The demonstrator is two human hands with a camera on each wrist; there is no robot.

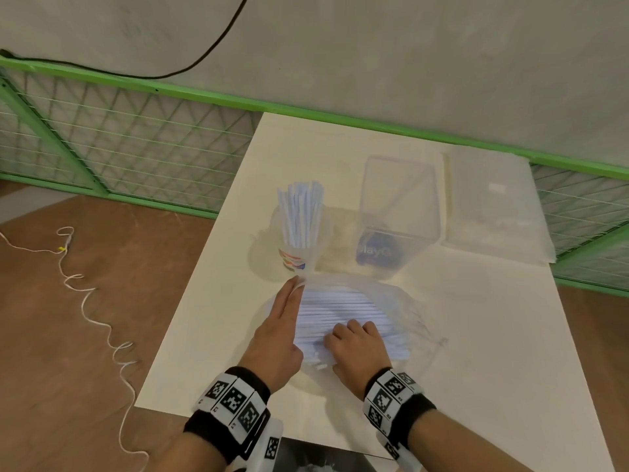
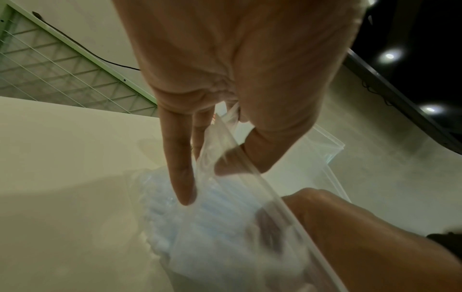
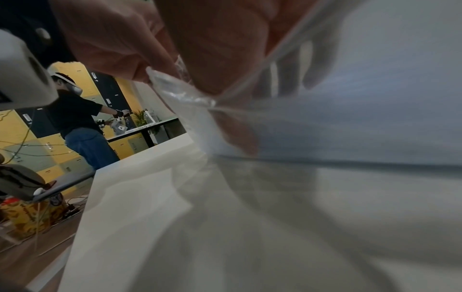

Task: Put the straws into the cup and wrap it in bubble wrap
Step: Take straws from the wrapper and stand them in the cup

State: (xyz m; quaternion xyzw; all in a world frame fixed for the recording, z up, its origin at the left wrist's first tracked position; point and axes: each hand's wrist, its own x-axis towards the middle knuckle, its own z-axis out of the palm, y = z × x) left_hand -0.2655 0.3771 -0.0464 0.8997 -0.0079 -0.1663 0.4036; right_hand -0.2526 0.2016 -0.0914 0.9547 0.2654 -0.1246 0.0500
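Left hand (image 1: 277, 330) pinches the bag (image 1: 401, 301) mouth at 9 o'clock; right hand (image 1: 355, 345) curls round straws (image 1: 340, 310). Withdraw them parallel toward the cup (image 1: 296, 253) at 12 o'clock.

L hand (image 1: 279, 330) fingers extended fwd, thumb pinching bag edge; R hand (image 1: 354, 345) curled, knuckles up, gripping straws.

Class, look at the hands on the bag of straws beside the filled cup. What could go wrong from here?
1. The left hand holds only the bag edge; the loose straws could spill onto the table.
2. The cup, already crowded and close by, might tip if bumped.
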